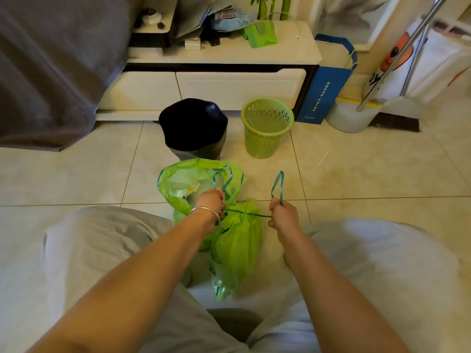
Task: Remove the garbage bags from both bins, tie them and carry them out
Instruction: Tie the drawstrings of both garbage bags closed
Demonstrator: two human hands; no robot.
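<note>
Two green garbage bags lie on the tiled floor between my knees. The near bag [235, 248] is gathered tight at its neck, and a blue drawstring [251, 214] runs taut across it between my hands. My left hand [211, 201] is closed on one end of the string; a silver bangle circles that wrist. My right hand [283, 214] grips the other end, with a loop of string [277, 186] standing up above the fist. Behind my left hand the second green bag [188, 183] stands open with rubbish inside. Further back stand a dark bin [193, 128] and a green slotted bin [266, 127] with nothing in it.
A low white cabinet [229, 85] runs along the wall behind the bins. A grey-covered piece of furniture [51, 72] fills the left. A blue paper bag [323, 93], a white bucket [349, 118] and metal poles [397, 54] crowd the right corner.
</note>
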